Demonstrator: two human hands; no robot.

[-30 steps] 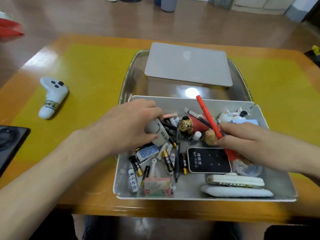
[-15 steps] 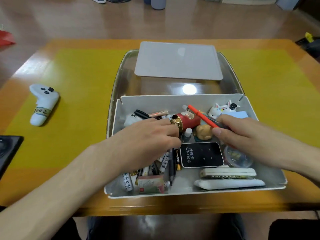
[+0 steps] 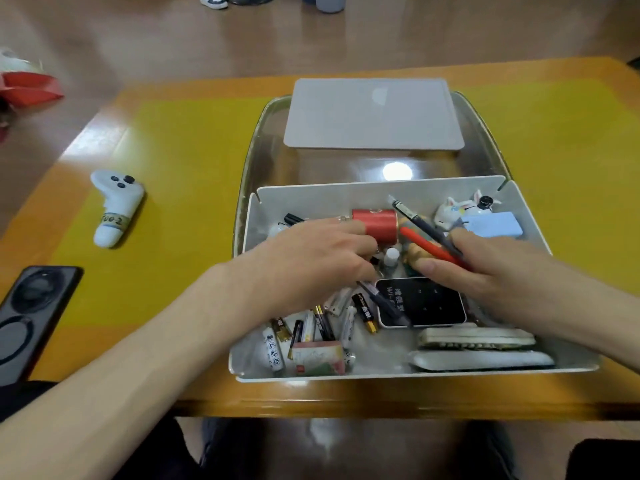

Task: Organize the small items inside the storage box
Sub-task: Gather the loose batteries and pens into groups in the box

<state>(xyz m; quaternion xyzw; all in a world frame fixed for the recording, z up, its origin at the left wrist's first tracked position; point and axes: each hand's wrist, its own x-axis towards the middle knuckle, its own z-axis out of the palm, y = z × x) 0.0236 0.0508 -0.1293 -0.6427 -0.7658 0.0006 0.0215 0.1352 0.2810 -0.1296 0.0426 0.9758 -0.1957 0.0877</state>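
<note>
The white storage box (image 3: pixel 346 192) sits on the table in front of me, full of loose items. My left hand (image 3: pixel 311 261) reaches in from the left, its fingers closed on the left end of a red cylinder (image 3: pixel 377 223). My right hand (image 3: pixel 485 268) grips a red pen (image 3: pixel 424 248) together with a dark blue pen (image 3: pixel 414 219), both pointing to the back left. Several batteries (image 3: pixel 363 310) lie below my left hand. A black Wi-Fi device (image 3: pixel 424 303) lies between my wrists.
In the box there are also a cat figurine (image 3: pixel 457 211), a blue block (image 3: pixel 495 225), two white remotes (image 3: pixel 481 360) and a small card box (image 3: pixel 318 356). Behind it, a grey lid (image 3: pixel 374 114) rests on a clear tray (image 3: pixel 256 140). A white controller (image 3: pixel 116 209) and a black device (image 3: pixel 31 313) lie to the left.
My left hand let go of a white item and moved right onto the red cylinder, which has turned sideways. My right hand lowered the red pen and now also holds a dark blue pen.
</note>
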